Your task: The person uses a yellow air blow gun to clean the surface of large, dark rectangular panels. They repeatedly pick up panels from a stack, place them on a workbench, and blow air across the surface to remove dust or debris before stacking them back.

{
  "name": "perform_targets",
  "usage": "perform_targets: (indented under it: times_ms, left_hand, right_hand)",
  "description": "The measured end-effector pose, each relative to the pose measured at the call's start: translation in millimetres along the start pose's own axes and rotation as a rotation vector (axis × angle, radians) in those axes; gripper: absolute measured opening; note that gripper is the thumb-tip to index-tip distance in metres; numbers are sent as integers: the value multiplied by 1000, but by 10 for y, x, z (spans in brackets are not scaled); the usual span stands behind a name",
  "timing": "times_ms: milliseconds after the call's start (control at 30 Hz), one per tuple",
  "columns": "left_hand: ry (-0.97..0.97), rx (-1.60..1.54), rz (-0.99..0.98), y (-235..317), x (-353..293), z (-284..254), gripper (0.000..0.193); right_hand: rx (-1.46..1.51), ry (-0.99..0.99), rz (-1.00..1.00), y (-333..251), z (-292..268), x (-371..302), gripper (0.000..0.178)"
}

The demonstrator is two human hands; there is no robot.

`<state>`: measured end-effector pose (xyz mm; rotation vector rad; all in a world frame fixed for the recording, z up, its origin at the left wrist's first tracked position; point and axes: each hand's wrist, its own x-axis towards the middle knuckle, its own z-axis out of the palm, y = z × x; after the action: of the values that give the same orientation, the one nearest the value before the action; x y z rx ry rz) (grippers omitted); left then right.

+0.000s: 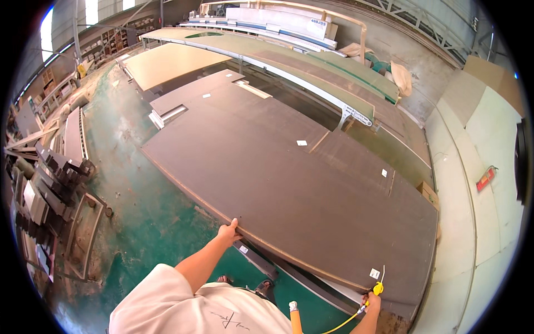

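A large dark brown board (267, 161) lies flat across a stack in front of me, with small white labels on the panels around it. My left hand (228, 232) grips its near edge, thumb on top and fingers curled underneath. At the board's near right corner, my right hand (371, 303) is closed around a yellow air blow gun (378, 288) whose thin pale nozzle points away over the board. A yellow hose (344, 324) runs from the gun toward the lower edge. The right fingers are partly hidden by the gun.
Beyond the board stands a long conveyor table (267, 64) with a metal rail. A tan panel (175, 64) rests at the far left. Wheeled carts with board offcuts (83, 234) stand on the left of the green floor (133, 189). A red fire extinguisher (486, 178) is by the right wall.
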<state>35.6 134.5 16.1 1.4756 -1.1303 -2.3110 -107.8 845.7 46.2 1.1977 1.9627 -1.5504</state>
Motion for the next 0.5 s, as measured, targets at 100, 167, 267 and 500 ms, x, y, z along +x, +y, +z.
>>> perform_targets:
  times_ms: [100, 167, 267, 500]
  left_hand:
    - [-7, 32, -4, -140, -387, -417, 61]
    - [8, 41, -28, -256, -660, -751, 59]
    - [7, 12, -74, -469, -980, -1441, 56]
    - [69, -14, -221, -644, -1590, -1927, 48]
  right_hand:
    - [69, -17, 98, 470, -207, -257, 24]
    - [-10, -21, 64, 806, -357, -416, 25]
    - [-41, 27, 102, 1285, -415, -805, 27]
    - [-324, -32, 28, 1223, -466, -1576, 22]
